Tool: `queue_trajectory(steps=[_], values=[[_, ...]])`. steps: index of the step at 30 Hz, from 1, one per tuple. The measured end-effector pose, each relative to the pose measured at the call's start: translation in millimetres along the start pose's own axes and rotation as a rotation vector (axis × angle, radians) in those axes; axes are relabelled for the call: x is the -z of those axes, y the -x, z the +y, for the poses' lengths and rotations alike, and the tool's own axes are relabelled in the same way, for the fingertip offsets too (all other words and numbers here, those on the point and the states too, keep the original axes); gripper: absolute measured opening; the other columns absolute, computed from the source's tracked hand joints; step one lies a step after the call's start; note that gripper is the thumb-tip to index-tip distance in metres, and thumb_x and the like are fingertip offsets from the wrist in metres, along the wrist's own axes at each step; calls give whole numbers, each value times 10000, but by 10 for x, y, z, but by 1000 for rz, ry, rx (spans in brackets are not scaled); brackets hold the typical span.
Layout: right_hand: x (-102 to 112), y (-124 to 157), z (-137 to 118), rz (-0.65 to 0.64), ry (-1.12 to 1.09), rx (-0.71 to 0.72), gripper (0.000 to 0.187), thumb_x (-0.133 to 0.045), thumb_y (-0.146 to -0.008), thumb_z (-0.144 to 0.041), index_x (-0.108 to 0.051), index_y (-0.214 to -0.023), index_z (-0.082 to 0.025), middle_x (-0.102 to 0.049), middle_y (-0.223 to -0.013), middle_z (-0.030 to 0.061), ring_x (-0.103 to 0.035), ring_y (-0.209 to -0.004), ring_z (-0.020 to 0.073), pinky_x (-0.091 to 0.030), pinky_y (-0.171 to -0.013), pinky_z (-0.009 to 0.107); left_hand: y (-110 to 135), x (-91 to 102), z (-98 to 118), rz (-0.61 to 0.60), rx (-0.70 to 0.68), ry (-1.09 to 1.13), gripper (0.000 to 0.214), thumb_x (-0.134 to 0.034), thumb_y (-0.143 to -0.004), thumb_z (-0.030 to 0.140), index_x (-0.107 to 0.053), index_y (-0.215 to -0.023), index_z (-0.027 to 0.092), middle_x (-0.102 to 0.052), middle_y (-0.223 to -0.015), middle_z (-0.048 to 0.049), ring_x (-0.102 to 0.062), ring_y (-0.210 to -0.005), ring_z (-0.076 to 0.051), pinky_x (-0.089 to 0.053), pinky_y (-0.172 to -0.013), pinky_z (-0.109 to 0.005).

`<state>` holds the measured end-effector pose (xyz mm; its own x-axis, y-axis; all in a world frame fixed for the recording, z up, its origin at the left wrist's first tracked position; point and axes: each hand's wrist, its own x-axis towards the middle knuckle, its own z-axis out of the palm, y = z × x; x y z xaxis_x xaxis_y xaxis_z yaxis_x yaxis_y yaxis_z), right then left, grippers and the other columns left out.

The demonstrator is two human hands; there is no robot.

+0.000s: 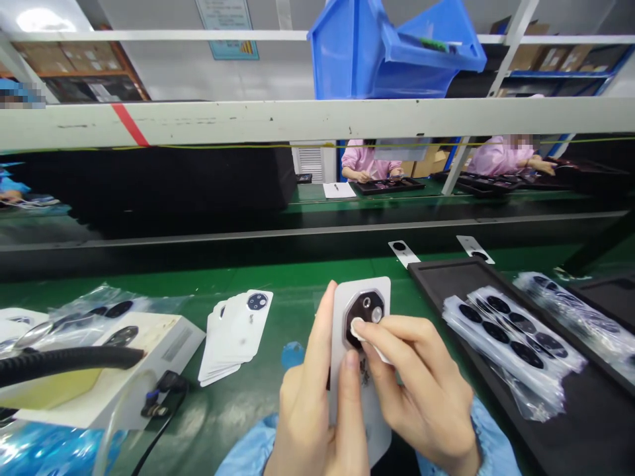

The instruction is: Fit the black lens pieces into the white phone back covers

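My left hand grips a pale phone back cover by its edges, tilted up in front of me. The cover has a dark camera module with round lenses near its top. My right hand pinches a small white wiping piece against that module; whether it is cloth or a swab I cannot tell. The fingers partly hide the cover's middle. Left of my hands, a fanned stack of similar pale covers lies on the green bench. A small blue patch sits beside my left hand.
At right, a black tray holds plastic-wrapped covers. Two single covers lie beyond it. At left are a white box, a black hose and clear plastic bags. A blue bin sits above the white crossbar. People work opposite.
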<state>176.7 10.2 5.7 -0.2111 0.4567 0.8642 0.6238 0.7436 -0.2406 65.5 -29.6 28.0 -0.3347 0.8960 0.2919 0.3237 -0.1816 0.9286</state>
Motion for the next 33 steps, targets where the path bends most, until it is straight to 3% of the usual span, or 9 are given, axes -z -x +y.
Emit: queue_trajectory(steps=[8,12,15,18,21,26,30,33], values=[[1,4,-4,-47,-74,12,305,-500,-906,-38,-583,-1177,-153,-614,-959,64,-627,-839,150,-510,-688,269,56,27,-115,123,24,-63,556,-637,-852,366,-524,-1389,274,-636,-620,-21,-549,-463,-153,-386,-351,-216],[19,2,8,-46,-110,-8,306,-505,-900,-39,-586,-1172,-153,-604,-953,70,-627,-829,161,-512,-655,283,57,33,-120,107,20,-68,560,-642,-846,391,-531,-1383,283,-549,-523,10,-521,-425,-143,-395,-333,-212],[61,-17,7,-13,-245,-102,290,-526,-885,-55,-614,-1126,-193,-594,-920,57,-619,-756,155,-502,-550,273,30,43,-66,96,40,0,543,-645,-847,374,-538,-1374,301,-631,-577,10,-522,-408,-121,-418,-346,-194],[122,-47,-12,158,-430,-251,247,-519,-875,-70,-650,-1022,-221,-556,-829,37,-607,-676,153,-496,-475,269,-14,57,1,51,91,158,548,-660,-837,367,-552,-1364,267,-721,-682,-3,-565,-418,-121,-433,-352,-186],[189,-72,-47,244,-466,-305,224,-530,-871,-81,-676,-964,-223,-542,-756,29,-589,-607,148,-475,-409,259,-56,68,34,-8,149,269,561,-671,-821,396,-567,-1352,251,-770,-932,-39,-692,-611,-190,-476,-385,-194],[295,-78,-151,183,-374,-324,196,-610,-861,-122,-694,-969,-262,-590,-736,36,-584,-582,162,-449,-352,260,-81,81,0,-31,186,322,568,-668,-827,399,-561,-1359,233,-680,-1227,-49,-726,-868,-261,-489,-399,-192],[332,-66,-199,139,-274,-320,208,-631,-849,-110,-691,-957,-277,-619,-756,30,-615,-619,167,-462,-365,251,-81,93,-14,-18,183,350,550,-669,-828,377,-575,-1347,223,-694,-1203,-58,-707,-958,-291,-516,-432,-199],[345,-72,-162,98,-235,-275,212,-620,-853,-115,-682,-980,-273,-636,-779,23,-628,-627,150,-474,-366,226,-81,91,6,-14,206,366,573,-685,-814,381,-572,-1349,210,-721,-1147,-66,-721,-881,-263,-508,-441,-189]])
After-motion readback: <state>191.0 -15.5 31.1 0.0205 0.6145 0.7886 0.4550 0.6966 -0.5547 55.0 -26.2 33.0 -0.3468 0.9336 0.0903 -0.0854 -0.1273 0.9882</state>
